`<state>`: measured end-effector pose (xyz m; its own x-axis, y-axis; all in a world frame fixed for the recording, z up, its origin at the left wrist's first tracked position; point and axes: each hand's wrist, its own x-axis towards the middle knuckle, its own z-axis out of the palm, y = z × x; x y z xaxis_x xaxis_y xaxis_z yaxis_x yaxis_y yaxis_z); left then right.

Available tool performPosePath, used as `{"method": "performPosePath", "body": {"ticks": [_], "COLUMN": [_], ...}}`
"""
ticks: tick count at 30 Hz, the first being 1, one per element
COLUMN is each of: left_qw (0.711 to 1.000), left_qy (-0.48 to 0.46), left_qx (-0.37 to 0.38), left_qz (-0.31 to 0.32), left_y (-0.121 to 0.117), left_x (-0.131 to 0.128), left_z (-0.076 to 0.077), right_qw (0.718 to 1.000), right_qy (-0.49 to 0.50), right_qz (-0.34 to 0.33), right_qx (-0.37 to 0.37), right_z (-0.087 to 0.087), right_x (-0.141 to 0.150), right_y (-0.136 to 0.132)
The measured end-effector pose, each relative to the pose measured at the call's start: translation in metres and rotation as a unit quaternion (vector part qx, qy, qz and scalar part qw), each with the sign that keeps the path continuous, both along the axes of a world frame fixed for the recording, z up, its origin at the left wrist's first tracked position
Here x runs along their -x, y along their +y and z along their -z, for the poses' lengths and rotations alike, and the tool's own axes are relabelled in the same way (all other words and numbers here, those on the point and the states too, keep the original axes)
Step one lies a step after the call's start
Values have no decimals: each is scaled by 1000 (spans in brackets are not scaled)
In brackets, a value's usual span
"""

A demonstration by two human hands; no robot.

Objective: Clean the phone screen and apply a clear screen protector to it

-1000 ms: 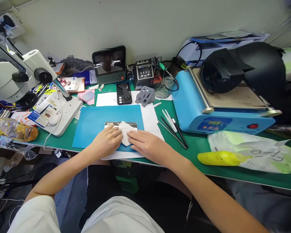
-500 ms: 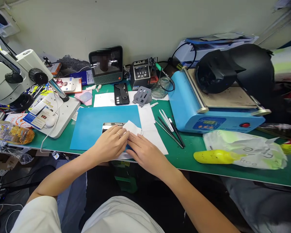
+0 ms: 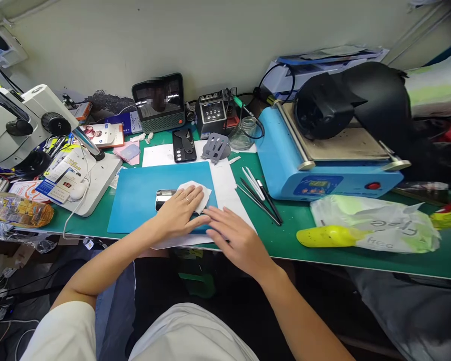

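Note:
A phone (image 3: 162, 200) with a dark, glossy screen lies on the blue mat (image 3: 131, 193), partly covered. Over its right part rests a white wipe (image 3: 206, 198), and my left hand (image 3: 178, 210) presses flat on top with fingers stretched out and a ring on one of them. My right hand (image 3: 242, 243) is just to the right, over the mat's front corner, its fingers extended and slightly apart, with nothing held. The left thumb and the right fingertips come close together; whether they touch I cannot tell.
Tweezers and pen-like tools (image 3: 261, 195) lie right of the white paper (image 3: 229, 188). Beyond stand a blue heating machine (image 3: 281, 160), a glass jar (image 3: 244, 135) and a soldering station (image 3: 211, 115). A microscope (image 3: 41, 115) stands left; a yellow bottle (image 3: 326, 236) lies front right.
My right hand has drawn away to the right, off the wipe. My left hand has flattened from bent fingers and now lies spread over the wipe. The view has shifted slightly.

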<state>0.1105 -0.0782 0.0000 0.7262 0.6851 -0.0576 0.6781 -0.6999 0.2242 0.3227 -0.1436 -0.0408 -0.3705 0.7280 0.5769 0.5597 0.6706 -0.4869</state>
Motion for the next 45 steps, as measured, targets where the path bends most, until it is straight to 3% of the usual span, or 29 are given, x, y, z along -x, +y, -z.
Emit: {"method": "performPosePath", "body": {"ticks": [5, 11, 15, 25, 28, 33, 40, 45], "left_qw": [999, 1000, 999, 994, 993, 989, 977, 974], "left_qy": [1, 0, -15, -16, -22, -5, 35, 52], "left_qx": [-14, -22, -31, -54, -59, -64, -83, -82], "left_qz": [40, 16, -6, -94, -101, -136, -194, -206], "left_y": [-12, -11, -25, -39, -46, -36, -49, -40], "left_x": [3, -6, -7, -27, -23, -15, 21, 34], "left_z": [4, 4, 10, 20, 21, 19, 16, 14], "right_qw": [995, 993, 991, 985, 984, 982, 980, 979], "right_qy": [36, -41, -83, -110, -118, -129, -146, -154], "right_qz": [85, 68, 59, 74, 70, 68, 70, 73], "right_qx": [25, 82, 91, 113, 117, 117, 111, 108], "right_z": [3, 16, 22, 26, 26, 24, 20, 19], "right_x": [-13, -6, -8, -9, -10, -12, -11, -11], "right_y": [14, 26, 23, 21, 21, 21, 20, 20]}}
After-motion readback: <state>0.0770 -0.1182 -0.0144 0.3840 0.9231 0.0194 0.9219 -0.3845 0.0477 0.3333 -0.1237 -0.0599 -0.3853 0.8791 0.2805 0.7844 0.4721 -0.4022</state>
